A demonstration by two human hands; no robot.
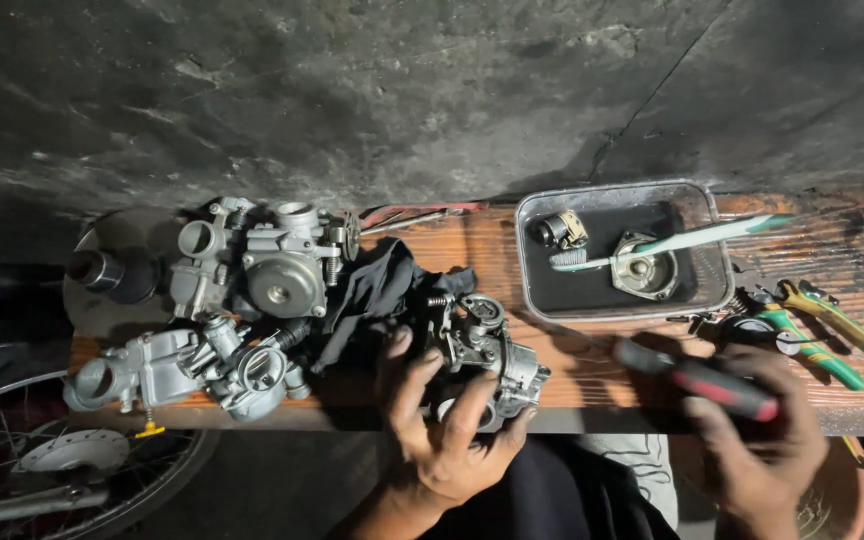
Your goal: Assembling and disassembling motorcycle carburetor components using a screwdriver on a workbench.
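Metal carburetor [482, 350] in left fingers [452, 410] (curled)

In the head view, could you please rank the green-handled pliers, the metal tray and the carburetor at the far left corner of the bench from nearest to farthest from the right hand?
From the right hand, which holds a red-and-black screwdriver:
1. Green-handled pliers, just above it, to the right.
2. Metal tray, farther up, toward the wall.
3. Carburetor, far left, beyond the left hand.
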